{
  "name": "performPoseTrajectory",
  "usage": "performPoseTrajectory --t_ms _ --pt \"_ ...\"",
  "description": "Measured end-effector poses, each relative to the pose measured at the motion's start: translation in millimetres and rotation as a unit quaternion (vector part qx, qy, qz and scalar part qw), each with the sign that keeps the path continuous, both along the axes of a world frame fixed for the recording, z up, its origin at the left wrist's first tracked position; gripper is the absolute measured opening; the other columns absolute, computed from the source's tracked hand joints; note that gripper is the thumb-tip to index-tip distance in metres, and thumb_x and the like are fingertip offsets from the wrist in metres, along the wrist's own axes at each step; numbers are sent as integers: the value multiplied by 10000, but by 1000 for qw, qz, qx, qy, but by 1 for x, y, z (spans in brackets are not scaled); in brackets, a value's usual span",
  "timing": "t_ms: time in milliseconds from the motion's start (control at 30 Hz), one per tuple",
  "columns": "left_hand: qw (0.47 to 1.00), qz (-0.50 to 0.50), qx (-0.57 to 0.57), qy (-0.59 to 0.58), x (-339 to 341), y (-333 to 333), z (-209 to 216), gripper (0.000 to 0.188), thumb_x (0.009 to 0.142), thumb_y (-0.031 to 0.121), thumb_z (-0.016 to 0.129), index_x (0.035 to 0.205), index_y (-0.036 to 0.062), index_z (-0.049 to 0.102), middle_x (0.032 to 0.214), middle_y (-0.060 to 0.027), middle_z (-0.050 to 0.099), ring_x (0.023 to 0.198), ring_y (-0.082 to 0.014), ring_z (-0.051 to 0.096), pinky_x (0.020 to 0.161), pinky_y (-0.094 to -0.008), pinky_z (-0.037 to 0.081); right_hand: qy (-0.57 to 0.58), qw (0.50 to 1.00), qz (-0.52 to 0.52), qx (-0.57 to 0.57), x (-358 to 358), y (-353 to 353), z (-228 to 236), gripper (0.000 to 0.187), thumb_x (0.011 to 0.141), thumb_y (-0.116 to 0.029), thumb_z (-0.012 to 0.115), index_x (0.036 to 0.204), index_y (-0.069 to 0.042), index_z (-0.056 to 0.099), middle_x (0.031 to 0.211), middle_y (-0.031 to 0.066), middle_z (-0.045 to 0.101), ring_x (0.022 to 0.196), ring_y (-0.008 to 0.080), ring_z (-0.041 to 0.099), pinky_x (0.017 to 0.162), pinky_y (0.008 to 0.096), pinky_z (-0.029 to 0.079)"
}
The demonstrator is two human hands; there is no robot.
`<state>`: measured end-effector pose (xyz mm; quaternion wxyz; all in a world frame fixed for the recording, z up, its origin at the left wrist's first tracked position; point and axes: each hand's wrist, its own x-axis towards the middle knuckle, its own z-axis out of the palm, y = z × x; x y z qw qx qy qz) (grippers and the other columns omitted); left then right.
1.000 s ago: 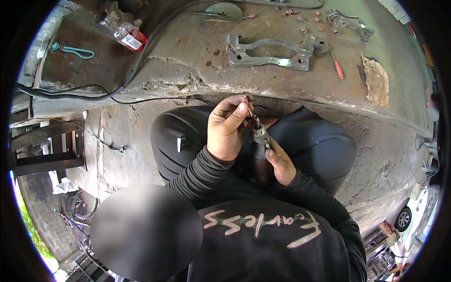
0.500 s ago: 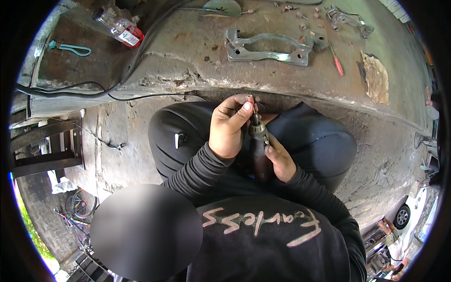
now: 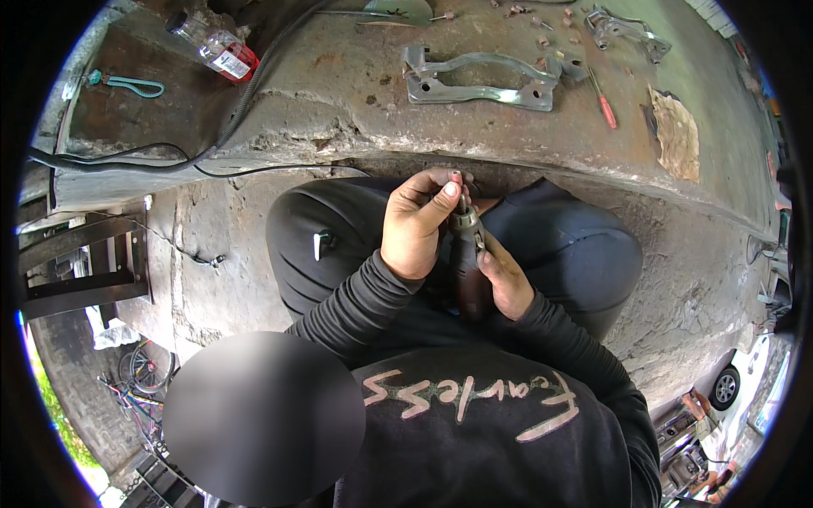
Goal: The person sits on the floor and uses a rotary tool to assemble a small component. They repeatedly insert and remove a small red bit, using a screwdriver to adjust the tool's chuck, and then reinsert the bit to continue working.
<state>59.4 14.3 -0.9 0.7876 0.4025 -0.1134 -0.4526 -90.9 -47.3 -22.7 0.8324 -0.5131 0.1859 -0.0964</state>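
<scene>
Over my lap, my right hand (image 3: 510, 286) is wrapped round a die grinder (image 3: 467, 275) with a dark body and a metal nose pointing away from me. My left hand (image 3: 410, 227) pinches a small reddish grinding bit (image 3: 456, 178) between thumb and fingers at the grinder's nose. The bit lines up with the collet; how far its shank sits inside is hidden by my fingers. Beyond my hands, a metal caliper bracket (image 3: 478, 100) lies on the worn concrete ledge (image 3: 339, 127).
Small grinding bits (image 3: 543, 41), a red-handled screwdriver (image 3: 607, 112), a second metal bracket (image 3: 625, 34) and torn cardboard (image 3: 675, 135) lie on the ledge. At the left are a bottle of red liquid (image 3: 227, 61), a teal strap (image 3: 135, 85) and a dark hose (image 3: 246, 97).
My left hand and the bit have shifted slightly right and nearer to the grinder's nose. My right hand keeps its hold on the grinder.
</scene>
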Motion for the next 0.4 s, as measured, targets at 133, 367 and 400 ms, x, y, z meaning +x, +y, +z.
performPoseTrajectory --t_ms 133,367,400 --pt "1000 12 -7 -3 0 -2 -1 129 908 101 610 1000 10 609 929 -77 626 810 -172 606 783 -355 527 1 1000 0 -14 -1 0 0 625 966 -469 455 1329 34 375 1174 68 495 1090 119 433 966 255 332" --pt "1000 6 -15 3 -1 0 -1 154 911 111 608 1030 14 600 937 -77 624 819 -182 607 794 -356 524 1 1000 -1 3 -1 1 1 625 966 -453 459 1355 26 361 1199 73 495 1106 122 434 975 249 325" --pt "1000 6 -15 3 -1 0 -1 154 911 111 608 1030 14 600 937 -77 624 819 -182 607 794 -356 524 4 1000 6 7 -2 0 2 637 963 -455 465 1366 25 351 1203 70 493 1106 119 431 975 241 321"
